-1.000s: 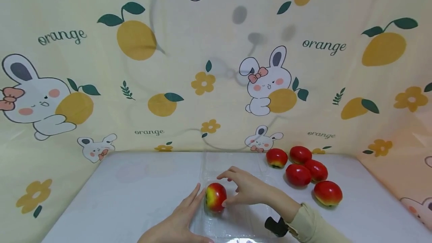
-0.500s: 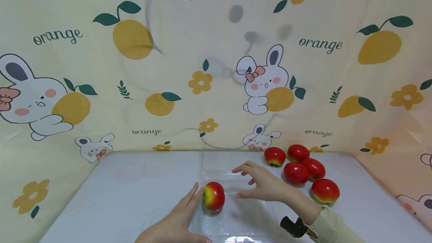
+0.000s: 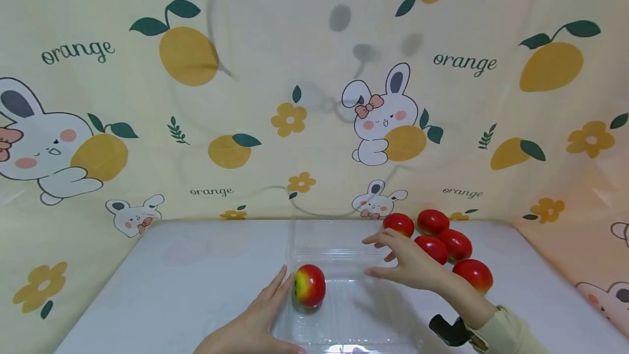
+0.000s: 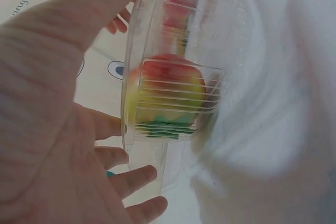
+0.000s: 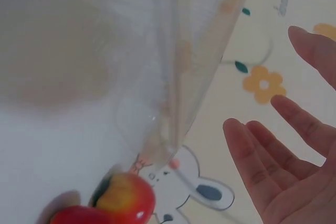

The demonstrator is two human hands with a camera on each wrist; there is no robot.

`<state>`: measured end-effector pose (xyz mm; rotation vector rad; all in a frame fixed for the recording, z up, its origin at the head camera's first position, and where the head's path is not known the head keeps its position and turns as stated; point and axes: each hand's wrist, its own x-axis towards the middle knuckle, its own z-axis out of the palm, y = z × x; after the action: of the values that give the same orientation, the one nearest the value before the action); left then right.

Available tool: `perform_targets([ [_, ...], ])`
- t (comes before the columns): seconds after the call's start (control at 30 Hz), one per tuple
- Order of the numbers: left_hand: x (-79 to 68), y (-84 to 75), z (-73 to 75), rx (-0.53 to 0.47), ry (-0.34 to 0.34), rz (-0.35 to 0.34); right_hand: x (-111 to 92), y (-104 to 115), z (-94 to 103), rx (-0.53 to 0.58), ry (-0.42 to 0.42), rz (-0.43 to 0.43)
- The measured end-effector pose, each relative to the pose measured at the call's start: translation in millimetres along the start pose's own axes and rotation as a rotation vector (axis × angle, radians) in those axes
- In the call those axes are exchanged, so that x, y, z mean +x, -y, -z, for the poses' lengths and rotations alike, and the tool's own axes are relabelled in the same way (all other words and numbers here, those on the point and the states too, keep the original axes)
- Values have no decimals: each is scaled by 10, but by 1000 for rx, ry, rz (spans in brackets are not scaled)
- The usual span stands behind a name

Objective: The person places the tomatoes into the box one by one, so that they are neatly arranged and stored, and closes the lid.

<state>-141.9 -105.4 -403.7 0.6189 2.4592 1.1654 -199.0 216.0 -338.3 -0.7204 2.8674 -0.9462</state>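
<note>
A clear plastic clamshell box (image 3: 354, 310) lies on the white table with its lid (image 3: 334, 234) folded back. One glossy red-and-yellow apple-like fruit (image 3: 310, 286) sits on its side in the box's left part; the left wrist view shows green at its end through the ribbed wall. My left hand (image 3: 253, 318) rests along the box's left rim, fingers extended, thumb towards the near edge. Over the box's right side hovers my right hand (image 3: 410, 262), holding nothing, its fingers spread and loosely bent. In the right wrist view its fingers (image 5: 252, 166) are apart from the box.
Several similar red fruits (image 3: 455, 245) are grouped on the table at the back right, partly behind my right hand. Behind the table (image 3: 196, 277) hangs a cream cloth (image 3: 314, 70) printed with oranges and rabbits. A black wrist camera (image 3: 449, 331) sits at my right cuff.
My right hand has let go of the fruit in the box and moved right, towards the grouped fruits. My left hand stays at the box's left rim.
</note>
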Motion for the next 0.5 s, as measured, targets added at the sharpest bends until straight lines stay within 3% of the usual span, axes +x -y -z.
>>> perform_targets([
  [0.2,-6,1,6,22,0,-16,-40,-132,60,-18,-49,-6],
  [0.5,23,-10,9,-13,24,65,-118,-398,124,-113,-147,-35],
])
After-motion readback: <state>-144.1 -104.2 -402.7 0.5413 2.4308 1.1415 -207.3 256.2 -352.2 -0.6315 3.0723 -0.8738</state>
